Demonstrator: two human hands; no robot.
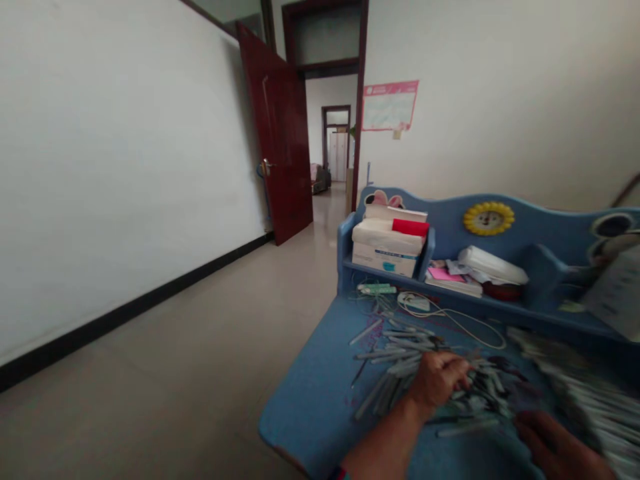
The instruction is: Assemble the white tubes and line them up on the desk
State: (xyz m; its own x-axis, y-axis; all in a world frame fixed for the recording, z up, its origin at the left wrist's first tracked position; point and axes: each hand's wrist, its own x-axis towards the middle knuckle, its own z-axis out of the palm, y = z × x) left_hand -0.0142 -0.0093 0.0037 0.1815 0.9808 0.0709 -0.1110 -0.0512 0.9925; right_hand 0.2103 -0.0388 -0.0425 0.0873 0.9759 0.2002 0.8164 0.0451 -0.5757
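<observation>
Slender sticks (400,353) | partly hidden by left hand (440,379), grip unclear | right hand (556,441) blurred, grip unclear

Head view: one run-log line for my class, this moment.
left hand: at pile of slender sticks | right hand: blurred, hold unclear | desk: blue

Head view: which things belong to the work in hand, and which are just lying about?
Likely in use:
- slim pen-like sticks, heaped under the left hand
- blue desk beneath them

Apparently just lying about:
- white box, on the shelf
- white roll
- pink paper
- corded white block
</observation>
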